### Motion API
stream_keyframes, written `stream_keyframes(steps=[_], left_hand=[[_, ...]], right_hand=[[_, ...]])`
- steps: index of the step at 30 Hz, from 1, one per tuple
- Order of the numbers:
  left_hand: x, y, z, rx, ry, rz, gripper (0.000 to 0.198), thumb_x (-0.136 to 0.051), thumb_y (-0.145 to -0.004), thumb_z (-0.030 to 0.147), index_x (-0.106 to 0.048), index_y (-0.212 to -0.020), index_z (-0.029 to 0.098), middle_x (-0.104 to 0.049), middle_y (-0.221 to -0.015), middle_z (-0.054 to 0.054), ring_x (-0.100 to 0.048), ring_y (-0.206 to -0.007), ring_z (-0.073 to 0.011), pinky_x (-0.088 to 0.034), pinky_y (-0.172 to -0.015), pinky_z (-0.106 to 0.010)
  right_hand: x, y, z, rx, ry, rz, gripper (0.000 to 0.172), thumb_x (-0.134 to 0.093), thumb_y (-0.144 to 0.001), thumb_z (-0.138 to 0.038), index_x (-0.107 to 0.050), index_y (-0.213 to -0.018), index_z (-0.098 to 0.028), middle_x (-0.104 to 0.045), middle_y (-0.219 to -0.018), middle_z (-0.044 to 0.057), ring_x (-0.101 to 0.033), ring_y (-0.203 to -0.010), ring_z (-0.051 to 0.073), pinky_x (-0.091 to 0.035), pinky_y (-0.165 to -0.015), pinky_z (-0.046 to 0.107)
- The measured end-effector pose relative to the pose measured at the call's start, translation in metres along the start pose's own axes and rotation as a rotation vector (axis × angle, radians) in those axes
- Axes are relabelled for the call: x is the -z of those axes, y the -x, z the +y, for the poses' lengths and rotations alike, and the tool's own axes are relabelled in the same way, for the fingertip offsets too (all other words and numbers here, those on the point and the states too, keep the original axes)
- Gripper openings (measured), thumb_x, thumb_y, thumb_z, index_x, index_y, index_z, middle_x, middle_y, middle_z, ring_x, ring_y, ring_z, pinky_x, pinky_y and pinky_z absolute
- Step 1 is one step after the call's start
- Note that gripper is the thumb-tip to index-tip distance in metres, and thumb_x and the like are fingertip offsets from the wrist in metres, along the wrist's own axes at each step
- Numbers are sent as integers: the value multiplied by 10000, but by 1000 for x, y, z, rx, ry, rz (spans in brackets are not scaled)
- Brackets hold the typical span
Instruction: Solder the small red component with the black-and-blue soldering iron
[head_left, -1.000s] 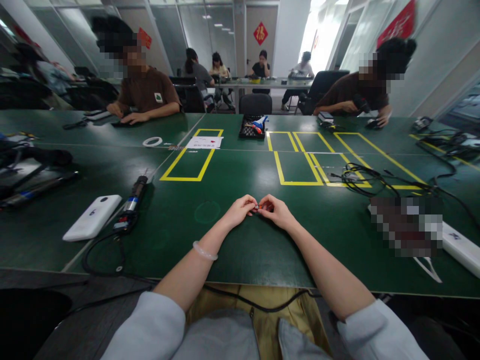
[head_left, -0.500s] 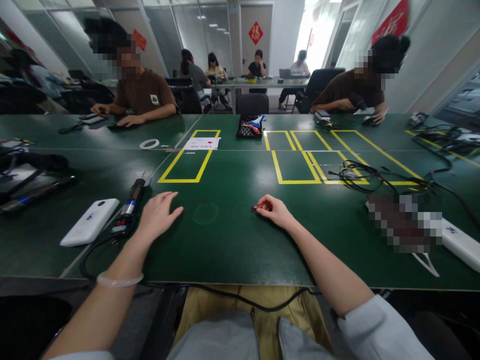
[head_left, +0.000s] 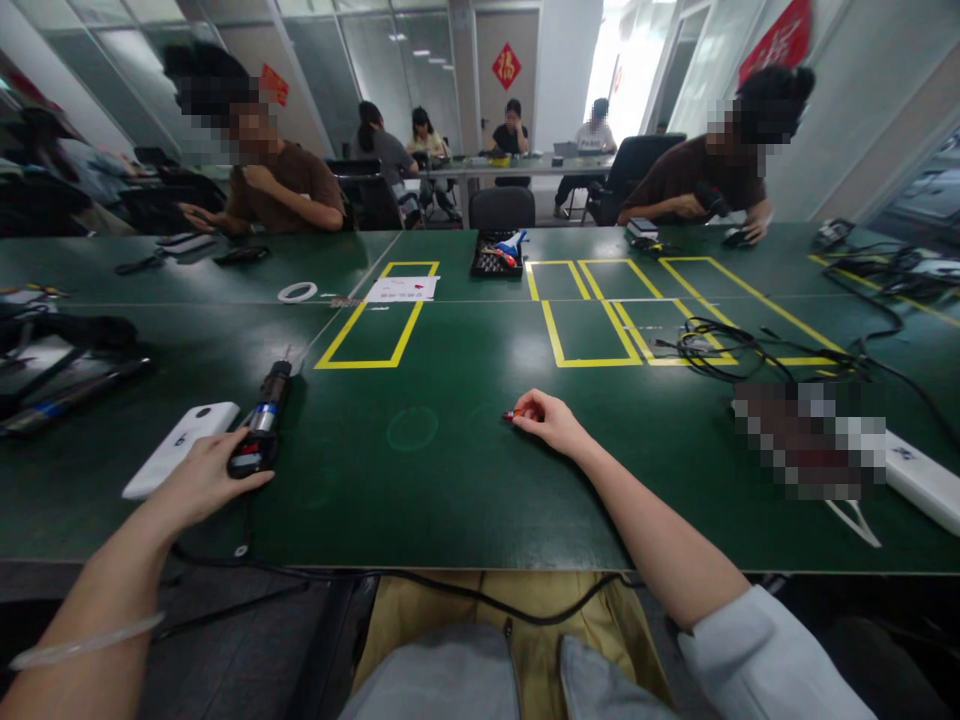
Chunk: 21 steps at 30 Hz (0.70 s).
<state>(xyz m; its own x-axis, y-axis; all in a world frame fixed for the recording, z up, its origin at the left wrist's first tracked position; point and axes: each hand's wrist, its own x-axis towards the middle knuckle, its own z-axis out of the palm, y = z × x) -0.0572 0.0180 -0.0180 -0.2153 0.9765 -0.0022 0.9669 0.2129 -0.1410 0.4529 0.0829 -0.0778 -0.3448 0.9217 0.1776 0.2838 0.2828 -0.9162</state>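
Observation:
My right hand (head_left: 549, 420) rests on the green table (head_left: 465, 480) near the middle, its fingertips pinched on a small red part (head_left: 512, 414). My left hand (head_left: 201, 478) has reached to the left and curls around the near end of a black corded tool (head_left: 262, 420) with a silver and blue band. The tool lies on the table pointing away from me, its cable looping off the front edge. A white flat device (head_left: 180, 449) lies just left of that hand.
Yellow tape rectangles (head_left: 375, 335) mark the table ahead. A black parts tray (head_left: 496, 256), a tape roll (head_left: 297, 292), a paper sheet (head_left: 402, 289) and tangled black cables (head_left: 720, 350) lie farther off. People sit at the far side. A white device (head_left: 919, 480) lies right.
My left hand let go of the small red part, swung left across the table and closed on the corded tool. My right hand stayed put with the part.

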Motion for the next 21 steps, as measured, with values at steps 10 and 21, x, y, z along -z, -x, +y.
stream_keyframes(steps=[10,21], left_hand=[[-4,11,62,-33,177,21,729,-488,-749,631,-438,-1334,199,-484,-1323,-139,-573,-1091,-323,-471,-886,-431],[24,22,239,-391,211,102,673,-570,-724,615,-487,-1254,209,-534,-1131,-94,-593,-966,-249,-473,-824,-329]], right_hand=[[1,-2,5,-38,-52,5,242,-673,-751,-359,-578,-862,-165,-530,-640,-35,-461,-556,98,-375,-541,232],[0,-4,7,-6,-117,4,277,-679,-735,-338,-590,-932,-164,-562,-686,-21,-475,-559,96,-393,-558,240]])
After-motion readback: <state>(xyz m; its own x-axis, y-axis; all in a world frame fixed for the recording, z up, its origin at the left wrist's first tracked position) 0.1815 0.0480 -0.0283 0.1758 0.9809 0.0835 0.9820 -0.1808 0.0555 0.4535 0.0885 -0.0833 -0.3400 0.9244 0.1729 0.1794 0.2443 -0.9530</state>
